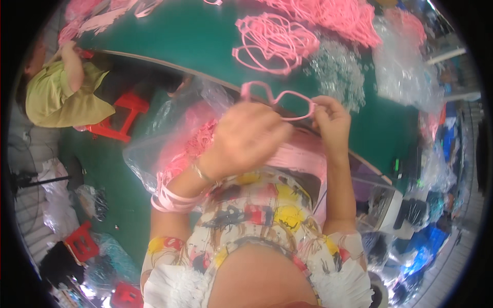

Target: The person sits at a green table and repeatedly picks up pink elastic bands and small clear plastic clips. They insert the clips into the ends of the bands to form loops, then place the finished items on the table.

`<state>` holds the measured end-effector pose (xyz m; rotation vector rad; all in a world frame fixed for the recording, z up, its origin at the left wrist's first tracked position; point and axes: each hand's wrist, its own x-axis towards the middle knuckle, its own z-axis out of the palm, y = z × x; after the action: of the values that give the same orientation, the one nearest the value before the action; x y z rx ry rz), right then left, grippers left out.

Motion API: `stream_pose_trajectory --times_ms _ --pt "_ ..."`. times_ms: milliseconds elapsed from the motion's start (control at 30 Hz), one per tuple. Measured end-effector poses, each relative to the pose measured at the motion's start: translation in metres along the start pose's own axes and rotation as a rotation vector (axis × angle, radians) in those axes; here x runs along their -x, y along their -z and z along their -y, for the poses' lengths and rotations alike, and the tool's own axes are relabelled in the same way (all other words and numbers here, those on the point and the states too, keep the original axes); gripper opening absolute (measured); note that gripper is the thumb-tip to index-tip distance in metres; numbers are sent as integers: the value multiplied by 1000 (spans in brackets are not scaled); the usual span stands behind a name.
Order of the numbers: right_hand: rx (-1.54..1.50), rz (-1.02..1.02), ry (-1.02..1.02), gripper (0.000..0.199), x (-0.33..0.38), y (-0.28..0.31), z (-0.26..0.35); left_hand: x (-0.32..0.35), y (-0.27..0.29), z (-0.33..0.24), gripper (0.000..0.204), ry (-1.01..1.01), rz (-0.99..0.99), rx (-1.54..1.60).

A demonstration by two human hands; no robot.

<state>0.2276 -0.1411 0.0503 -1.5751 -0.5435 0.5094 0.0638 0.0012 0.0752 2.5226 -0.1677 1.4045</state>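
Note:
I hold a pink plastic glasses frame point(280, 98) up in front of me with both hands. My left hand point(246, 136) grips its middle and left part from below, fingers closed around it. My right hand point(331, 120) pinches the frame's right end. Several pink frames hang looped over my left forearm point(172, 197). On the green table point(195, 36) beyond lie more pink frames point(275, 43) and small clear plastic pieces point(336, 69).
A clear bag of pink frames point(174, 149) sits below the table edge at my left. A person in a green shirt point(56, 95) sits at the left near a red stool point(123, 115). Clear plastic bags point(405, 66) pile at the right.

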Motion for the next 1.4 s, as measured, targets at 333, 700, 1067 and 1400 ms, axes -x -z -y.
stream_pose_trajectory --times_ms 333,700,1067,1400 --pt "-17 115 -120 11 70 32 -62 49 -23 -40 29 322 566 298" --pt "1058 76 265 14 116 97 -129 55 -12 -48 15 780 758 623" --pt "1230 126 379 7 119 99 -120 42 -55 -54 12 542 867 809" --pt "427 197 282 13 123 72 -45 19 -73 -67 9 468 1013 952"
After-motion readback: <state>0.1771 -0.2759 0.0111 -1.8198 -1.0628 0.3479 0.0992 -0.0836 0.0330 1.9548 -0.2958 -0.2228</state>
